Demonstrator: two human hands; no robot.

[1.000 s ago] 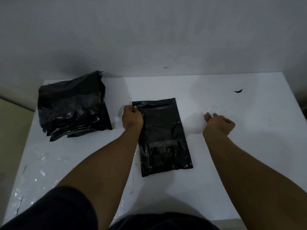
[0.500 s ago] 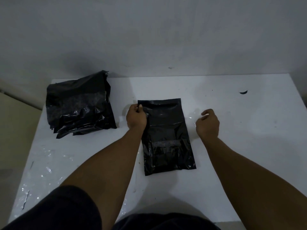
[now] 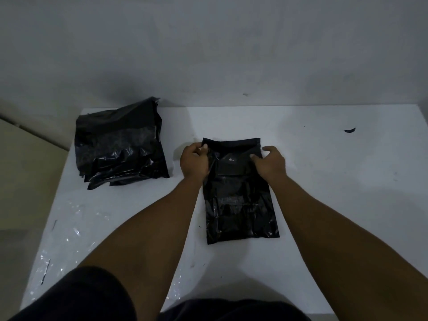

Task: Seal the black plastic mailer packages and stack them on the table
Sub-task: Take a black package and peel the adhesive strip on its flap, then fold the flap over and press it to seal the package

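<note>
At counter [image 3: 324, 181] centre, left grip [image 3: 194, 162] and right grip [image 3: 269, 163] pinch mailer [image 3: 238, 205] top corners; best fold top squarely, press flat.

A mailer [image 3: 238, 205] is lying mid-frame on the table [image 3: 324, 193]; a pile of mailers [image 3: 120, 147] is sitting at upper left, a scrap [image 3: 349, 130] at upper right.

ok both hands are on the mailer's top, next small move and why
Probably fold the top flap down and press it: left hand pinches the mailer at its far left corner, right hand grips its right edge, and the flap looks unfolded.
</note>
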